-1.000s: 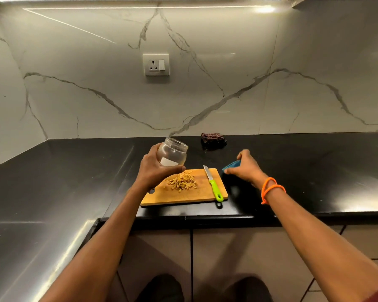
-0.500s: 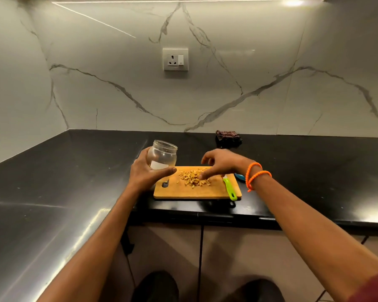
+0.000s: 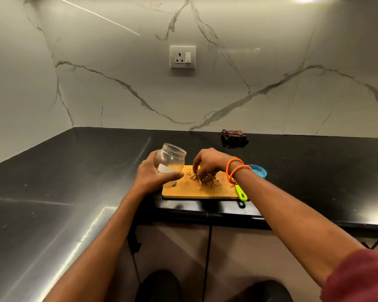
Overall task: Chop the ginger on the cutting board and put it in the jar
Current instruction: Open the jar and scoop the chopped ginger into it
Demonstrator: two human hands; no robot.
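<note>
The left hand (image 3: 153, 177) wraps its fingers round the open glass jar (image 3: 170, 162), tilted over the left end of the wooden cutting board (image 3: 196, 191) at the counter's (image 3: 74, 171) front edge. The right hand (image 3: 210, 163) curls its fingers down into the chopped ginger (image 3: 202, 178) mid-board, pinching some. A green-handled knife (image 3: 240, 192) lies on the board's right end, a blue lid (image 3: 259, 171) just beyond.

No writing can be read; the jar (image 3: 170, 163) in the left hand (image 3: 152, 175) bears a blank white label (image 3: 165, 169).
</note>
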